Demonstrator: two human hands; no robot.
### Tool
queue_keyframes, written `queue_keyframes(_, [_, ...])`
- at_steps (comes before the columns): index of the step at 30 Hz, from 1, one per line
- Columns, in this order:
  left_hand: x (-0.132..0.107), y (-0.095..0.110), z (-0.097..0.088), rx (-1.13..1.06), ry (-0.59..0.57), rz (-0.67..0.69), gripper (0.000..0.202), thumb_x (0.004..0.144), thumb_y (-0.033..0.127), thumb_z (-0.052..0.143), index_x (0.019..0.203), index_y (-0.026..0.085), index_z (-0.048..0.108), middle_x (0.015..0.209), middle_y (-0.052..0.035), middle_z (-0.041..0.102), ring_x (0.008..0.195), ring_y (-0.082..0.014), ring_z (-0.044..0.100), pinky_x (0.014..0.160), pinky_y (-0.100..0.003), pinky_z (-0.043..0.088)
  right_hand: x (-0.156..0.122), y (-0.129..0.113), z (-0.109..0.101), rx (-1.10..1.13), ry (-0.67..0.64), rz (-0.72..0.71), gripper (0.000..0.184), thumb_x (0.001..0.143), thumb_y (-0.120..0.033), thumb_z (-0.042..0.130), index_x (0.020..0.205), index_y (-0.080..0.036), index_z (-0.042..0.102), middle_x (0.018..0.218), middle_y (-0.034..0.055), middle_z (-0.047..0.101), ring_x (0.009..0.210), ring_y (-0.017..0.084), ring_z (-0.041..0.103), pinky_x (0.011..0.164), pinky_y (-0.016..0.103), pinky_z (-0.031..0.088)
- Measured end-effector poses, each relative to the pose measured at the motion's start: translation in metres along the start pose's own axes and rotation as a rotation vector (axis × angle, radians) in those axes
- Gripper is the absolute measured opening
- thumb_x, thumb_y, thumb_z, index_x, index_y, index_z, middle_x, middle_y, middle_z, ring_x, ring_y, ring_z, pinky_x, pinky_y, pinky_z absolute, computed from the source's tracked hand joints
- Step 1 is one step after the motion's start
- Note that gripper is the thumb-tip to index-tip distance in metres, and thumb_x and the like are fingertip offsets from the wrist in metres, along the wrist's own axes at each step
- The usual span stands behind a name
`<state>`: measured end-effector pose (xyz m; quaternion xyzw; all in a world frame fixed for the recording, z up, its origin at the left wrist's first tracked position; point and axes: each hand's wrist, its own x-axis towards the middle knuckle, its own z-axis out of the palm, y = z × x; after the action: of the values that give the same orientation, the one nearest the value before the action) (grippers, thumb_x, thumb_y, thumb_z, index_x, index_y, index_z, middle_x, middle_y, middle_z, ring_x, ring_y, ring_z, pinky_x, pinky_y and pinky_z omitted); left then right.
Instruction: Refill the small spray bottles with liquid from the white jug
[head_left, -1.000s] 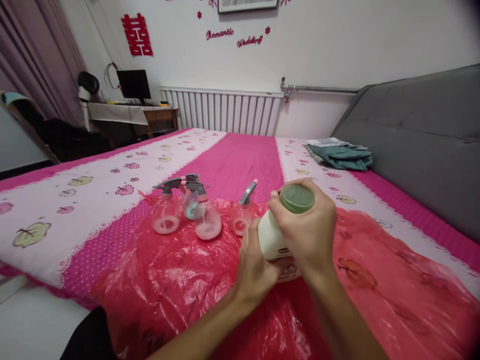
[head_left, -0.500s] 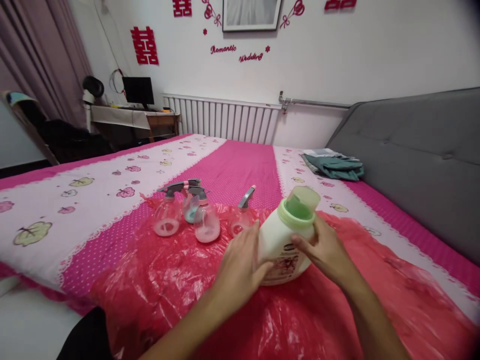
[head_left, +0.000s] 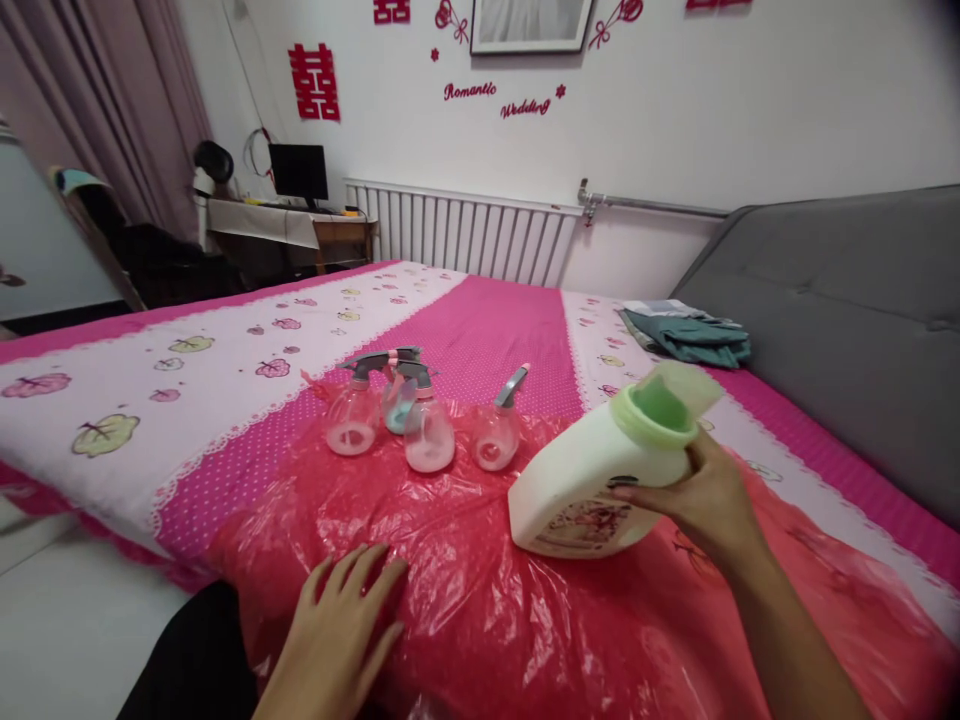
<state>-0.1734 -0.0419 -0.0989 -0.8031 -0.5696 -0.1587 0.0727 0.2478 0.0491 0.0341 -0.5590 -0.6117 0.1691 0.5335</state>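
My right hand (head_left: pixel 705 497) grips a white detergent bottle (head_left: pixel 592 480) with a light green open spout, tilted toward the right above a red plastic sheet (head_left: pixel 487 610) spread on the bed. My left hand (head_left: pixel 337 625) lies flat and open on the sheet near the front edge, apart from the bottle. Several small clear spray bottles with grey triggers (head_left: pixel 424 425) stand upright on the sheet's far side, left of the detergent bottle.
The bed has a pink and white cover (head_left: pixel 225 370). Folded teal clothes (head_left: pixel 690 335) lie at the far right by a grey headboard (head_left: pixel 840 320). A radiator (head_left: pixel 465 230) and a desk with a monitor (head_left: pixel 296 195) stand along the far wall.
My left hand let go of the bottle and dropped to the sheet near me. The green cap has come off, and my right hand has tipped the bottle over to the right.
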Motion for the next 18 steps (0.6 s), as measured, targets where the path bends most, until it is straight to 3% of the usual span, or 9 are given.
queue_keyframes(5, [0.001,0.003,0.004,0.039,0.034,0.031,0.047,0.095,0.028,0.06,0.141,0.032,0.067,0.146,-0.0113,0.069,0.131,-0.0378,0.063,0.114,-0.061,0.038,-0.004,0.001,-0.01,0.08,0.207,0.038,0.098,0.043,-0.06,0.1,0.122,-0.013,0.065,0.116,0.0144,0.065,0.097,0.028,0.067,0.074,0.032,0.061])
queue_keyframes(9, [0.003,0.004,0.002,0.048,-0.003,0.028,0.045,0.095,0.028,0.059,0.138,0.031,0.07,0.146,-0.0125,0.07,0.131,-0.0392,0.064,0.114,-0.062,0.036,0.0,-0.004,-0.029,0.091,0.301,0.048,0.098,0.042,-0.055,0.101,0.123,-0.016,0.066,0.126,0.0171,0.063,0.101,0.03,0.068,0.077,0.033,0.062])
queue_keyframes(12, [0.002,0.003,0.004,0.051,-0.016,0.025,0.046,0.095,0.03,0.059,0.14,0.031,0.069,0.148,-0.012,0.068,0.132,-0.0387,0.062,0.116,-0.062,0.035,0.009,-0.006,-0.05,0.012,0.345,0.057,0.096,0.04,-0.05,0.102,0.124,-0.02,0.068,0.128,0.0165,0.062,0.1,0.029,0.068,0.073,0.03,0.06])
queue_keyframes(18, [-0.001,-0.003,0.013,0.063,0.029,0.044,0.047,0.095,0.031,0.057,0.14,0.033,0.07,0.147,-0.0105,0.07,0.131,-0.0381,0.064,0.115,-0.063,0.034,0.034,0.005,-0.085,-0.259,0.378,0.165,0.098,0.029,-0.058,0.099,0.115,-0.024,0.067,0.114,0.0102,0.067,0.092,0.027,0.067,0.067,0.032,0.052])
